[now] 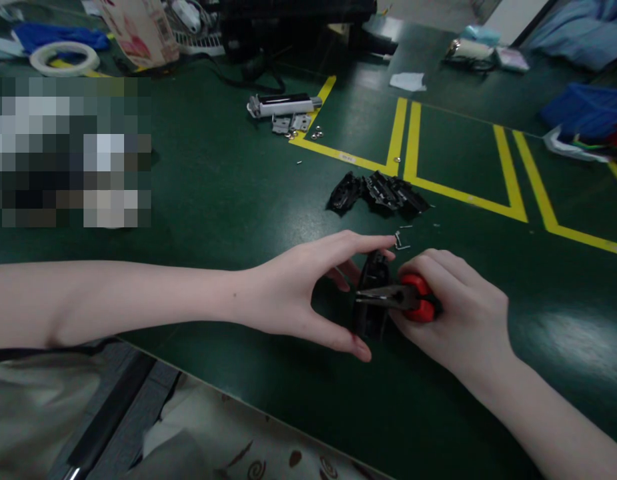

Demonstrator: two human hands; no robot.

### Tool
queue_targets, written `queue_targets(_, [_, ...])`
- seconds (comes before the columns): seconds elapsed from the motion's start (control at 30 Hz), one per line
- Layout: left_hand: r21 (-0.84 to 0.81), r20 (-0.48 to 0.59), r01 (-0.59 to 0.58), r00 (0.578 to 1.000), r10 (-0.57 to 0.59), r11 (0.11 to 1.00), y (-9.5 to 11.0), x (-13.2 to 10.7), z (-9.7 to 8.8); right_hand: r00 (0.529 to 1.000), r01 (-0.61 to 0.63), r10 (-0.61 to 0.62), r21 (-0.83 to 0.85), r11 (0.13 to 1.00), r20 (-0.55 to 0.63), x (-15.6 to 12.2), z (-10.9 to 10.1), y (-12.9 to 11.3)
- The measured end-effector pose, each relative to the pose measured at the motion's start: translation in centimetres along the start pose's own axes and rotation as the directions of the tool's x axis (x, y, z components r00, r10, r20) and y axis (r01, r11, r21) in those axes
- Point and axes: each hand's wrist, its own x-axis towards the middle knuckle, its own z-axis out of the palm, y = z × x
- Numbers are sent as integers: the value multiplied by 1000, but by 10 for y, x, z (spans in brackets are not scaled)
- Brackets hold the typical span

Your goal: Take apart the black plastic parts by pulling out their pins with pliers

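Note:
My right hand (458, 307) is closed around red-handled pliers (388, 297), their metal jaws pointing left across a black plastic part (373, 267). That part stands between my left thumb and fingers. My left hand (308, 283) grips it from both ends, index finger at the far end and thumb at the near end. Just beyond my left fingertip lie several small metal pins (399, 240). Farther off is a cluster of similar black plastic parts (378, 192). Whether the plier jaws pinch anything is too dark to tell.
Yellow tape lines (463, 193) mark the green table (213, 180). At the back are a white-and-black device (283, 105), metal brackets (291, 124) and small rings (317, 133). A tape roll (65, 60) sits far left, a blue bin (588, 110) far right. A blurred-out area covers the left.

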Motion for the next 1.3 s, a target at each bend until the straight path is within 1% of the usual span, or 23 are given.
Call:
queue_targets(0.1, [21, -14, 8, 1000, -8, 1000, 1, 0, 0, 1000, 0, 0, 6, 1000, 9, 0, 0, 1])
queue_targets(0.2, [47, -15, -9, 1000, 10, 999, 2, 0, 0, 1000, -7, 7, 19, 1000, 13, 0, 0, 1])
queue_targets(0.43, [125, -22, -68, 997, 72, 990, 0, -1, -1, 996, -59, 50, 134, 989, 73, 3, -3, -1])
queue_targets(0.53, [128, -17, -89, 996, 92, 988, 0, -1, -2, 995, -76, 64, 164, 983, 78, 4, -3, -2])
queue_targets(0.6, [129, -25, -92, 995, 96, 987, 1, 0, -2, 997, -63, 54, 156, 986, 60, 3, -3, -1])
queue_targets(0.73, [129, -56, -64, 996, 72, 990, 5, 1, -1, 1000, 22, -23, 108, 994, 1, 4, -2, 0])
queue_targets(0.9, [118, -123, 27, 992, -13, 993, 7, 2, 0, 1000, 12, -9, 97, 995, -26, 3, 1, 2])
queue_targets(0.97, [112, -132, 54, 991, -39, 992, 7, 1, 0, 999, 24, -21, 81, 996, -44, 3, 2, 3])
queue_targets(1.07, [103, -116, 39, 993, -27, 994, 6, 1, -1, 999, 32, -30, 67, 997, -36, 2, 2, 4])
queue_targets(1.13, [103, -107, 28, 994, -17, 994, 6, 1, -1, 1000, 12, -11, 74, 997, -14, 3, 1, 4])
queue_targets(1.2, [113, -100, 20, 995, -9, 993, 6, 1, -2, 1000, -2, 2, 83, 997, -1, 3, 1, 3])
queue_targets(1.3, [142, -93, -5, 996, 19, 990, 6, 1, -1, 1000, 10, -10, 88, 996, -6, 3, 1, 2])
